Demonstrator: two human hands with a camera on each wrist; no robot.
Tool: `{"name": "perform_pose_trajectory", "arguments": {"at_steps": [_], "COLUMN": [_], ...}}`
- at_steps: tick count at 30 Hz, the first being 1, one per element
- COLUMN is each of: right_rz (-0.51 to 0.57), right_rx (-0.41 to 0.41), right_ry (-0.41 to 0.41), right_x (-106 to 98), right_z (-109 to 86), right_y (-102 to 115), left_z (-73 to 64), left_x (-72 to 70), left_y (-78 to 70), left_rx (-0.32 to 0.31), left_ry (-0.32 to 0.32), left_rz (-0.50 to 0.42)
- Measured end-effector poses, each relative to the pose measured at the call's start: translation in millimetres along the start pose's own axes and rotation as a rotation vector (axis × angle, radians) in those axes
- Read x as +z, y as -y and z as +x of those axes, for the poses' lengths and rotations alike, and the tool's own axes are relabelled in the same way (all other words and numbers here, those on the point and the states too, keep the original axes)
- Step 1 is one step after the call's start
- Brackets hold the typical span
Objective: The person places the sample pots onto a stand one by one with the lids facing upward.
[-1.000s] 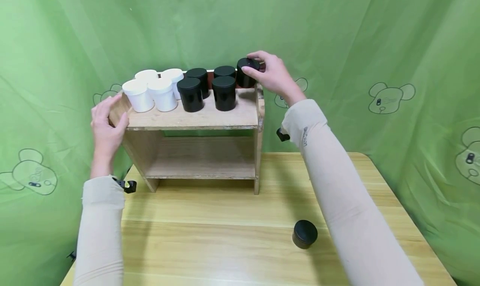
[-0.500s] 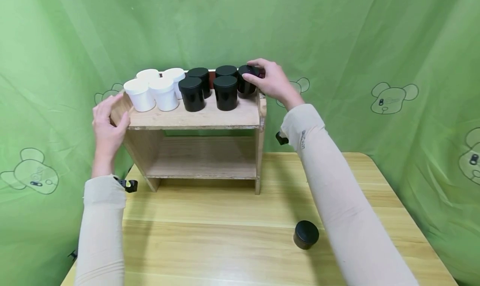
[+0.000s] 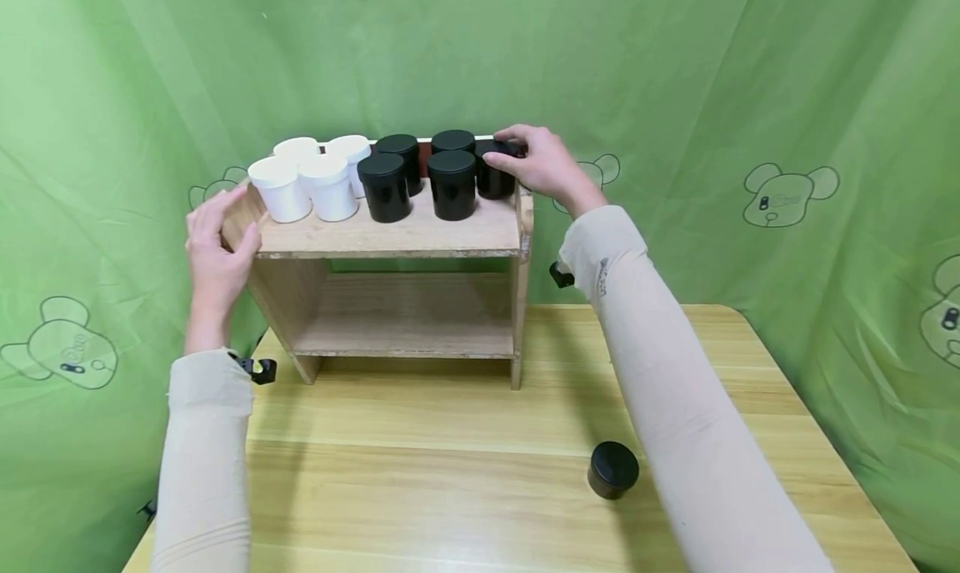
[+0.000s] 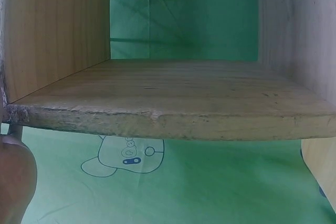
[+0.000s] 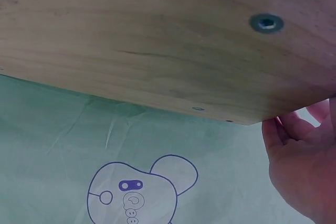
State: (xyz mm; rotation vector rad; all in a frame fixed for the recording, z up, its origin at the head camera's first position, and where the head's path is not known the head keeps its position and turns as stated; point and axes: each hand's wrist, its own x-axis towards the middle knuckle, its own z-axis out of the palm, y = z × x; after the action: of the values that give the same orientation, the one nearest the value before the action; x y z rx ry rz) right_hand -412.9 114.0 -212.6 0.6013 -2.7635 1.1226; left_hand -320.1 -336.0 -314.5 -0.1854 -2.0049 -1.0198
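Observation:
At the back right of the wooden shelf's top board (image 3: 390, 239), my right hand (image 3: 546, 166) holds a black lidded jar (image 3: 495, 181) between thumb and fingers. The jar is upright, its base seemingly down on the board. My left hand (image 3: 215, 256) grips the shelf's left side panel (image 3: 238, 214). Several white lidded jars (image 3: 327, 191) stand at the left of the top board; several black ones (image 3: 453, 191) fill the middle. In the right wrist view, the outer side panel (image 5: 131, 40) hides the jar, and part of the right hand (image 5: 304, 166) shows.
Another black jar (image 3: 613, 470) stands on the wood-grain table (image 3: 420, 490) at front right. Below the top board is a lower shelf board (image 3: 405, 323). Green printed cloth (image 3: 675, 72) hangs behind and at both sides.
My right hand has lowered the black jar from above the shelf's back right corner down to the top board. The left hand keeps its grip on the side panel.

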Motion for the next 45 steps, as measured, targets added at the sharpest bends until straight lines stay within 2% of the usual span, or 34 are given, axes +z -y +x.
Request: {"name": "perform_pose_trajectory", "arguments": {"at_steps": [9,19,23,32,38,45], "right_rz": [0.004,0.019,0.018,0.003,-0.008,0.021], "right_rx": [0.035,0.068,0.056,-0.024,-0.088,-0.103], "right_ry": [0.034,0.047,0.037,-0.003,-0.058,-0.137], "right_x": [0,-2,-2,-3,-9,-20], "right_z": [-0.6,-3.4,-4.3,-6.2,-21.2,-58.6], "right_y": [2,0,0,-2,-3,-6], "left_z": [0.8,2.3,2.2,2.2,1.7,3.0], "left_x": [-0.3,6.0,5.6,4.2,5.6,1.7], "left_y": [0.3,0.6,1.3,0.4,2.3,0.9], "left_rx": [-0.012,-0.013,-0.012,-0.009,-0.008,-0.023], "left_ry": [-0.004,-0.023,-0.015,-0.006,-0.005,0.001], "left_rz": [0.015,0.008,0.005,-0.024,-0.028,-0.034]}}
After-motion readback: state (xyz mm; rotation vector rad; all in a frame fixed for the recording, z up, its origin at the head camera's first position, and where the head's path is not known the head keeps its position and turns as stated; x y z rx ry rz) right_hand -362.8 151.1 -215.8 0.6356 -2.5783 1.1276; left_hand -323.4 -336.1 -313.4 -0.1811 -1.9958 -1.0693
